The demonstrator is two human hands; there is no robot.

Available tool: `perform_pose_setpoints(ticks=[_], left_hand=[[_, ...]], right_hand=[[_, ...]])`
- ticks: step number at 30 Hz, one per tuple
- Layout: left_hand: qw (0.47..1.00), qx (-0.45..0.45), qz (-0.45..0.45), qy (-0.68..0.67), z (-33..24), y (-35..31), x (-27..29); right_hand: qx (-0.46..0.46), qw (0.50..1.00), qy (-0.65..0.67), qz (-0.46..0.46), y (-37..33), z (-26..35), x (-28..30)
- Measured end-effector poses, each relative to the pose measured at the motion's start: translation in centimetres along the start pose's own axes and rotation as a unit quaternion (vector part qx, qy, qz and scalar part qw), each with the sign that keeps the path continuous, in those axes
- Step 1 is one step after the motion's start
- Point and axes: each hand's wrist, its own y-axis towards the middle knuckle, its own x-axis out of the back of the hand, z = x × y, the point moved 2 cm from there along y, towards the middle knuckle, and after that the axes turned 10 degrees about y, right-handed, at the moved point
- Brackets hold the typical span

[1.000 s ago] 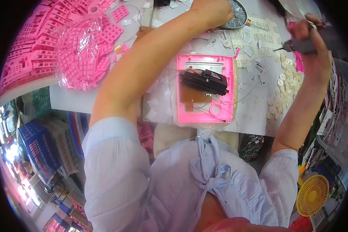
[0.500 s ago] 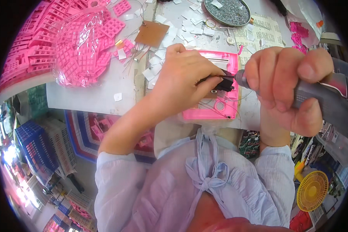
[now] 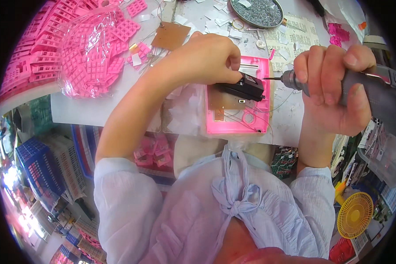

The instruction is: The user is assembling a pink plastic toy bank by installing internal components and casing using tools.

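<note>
A pink plastic casing (image 3: pixel 213 127) lies on the table in front of me, with a brown circuit board (image 3: pixel 220 103) and thin wires inside. Across it sits a tilted, long black plastic box (image 3: pixel 246 88). My left hand (image 3: pixel 211 57) is closed at that box's far left end, thumb against it; the other fingertips are partly hidden. My right hand (image 3: pixel 334 83) grips a dark grey power screwdriver (image 3: pixel 352 81) held level. Its thin bit points left, its tip close to the black box's right end. Whether a screw is on the tip cannot be made out.
A round tray of small screws (image 3: pixel 259 15) stands at the back. Another brown board (image 3: pixel 171 36) lies left of it, among scattered white paper pieces. Pink parts in a clear bag (image 3: pixel 92 57) are heaped at far left. A yellow basket (image 3: pixel 355 215) is low at right.
My left hand has moved up and left, uncovering more of the black box. The screwdriver has drawn back right, and its bit now shows apart from the fingers.
</note>
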Motion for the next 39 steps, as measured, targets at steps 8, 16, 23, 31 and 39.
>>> perform_pose_setpoints(ticks=[8, 16, 23, 31, 39], left_hand=[[0.995, -0.027, 0.043, 0.086, -1.2, 0.7, 0.1], [0.974, -0.046, -0.189, 0.114, -1.6, -5.7, -1.1], [0.948, -0.030, -0.293, 0.123, -2.3, -7.0, -5.5], [0.941, -0.019, -0.325, 0.088, -2.1, -7.4, -6.5], [0.934, -0.047, -0.348, 0.069, -1.9, -7.4, -6.7]], right_hand=[[-0.043, 0.997, -0.057, 0.008, 0.2, 0.7, -0.6], [-0.034, 0.999, -0.028, -0.017, 0.1, 0.2, -1.2], [-0.002, 0.996, -0.027, -0.087, 0.9, -3.0, -3.4], [0.011, 0.986, -0.044, -0.159, 0.1, -5.0, -5.2], [0.011, 0.989, -0.059, -0.133, 0.4, -5.9, -5.8]])
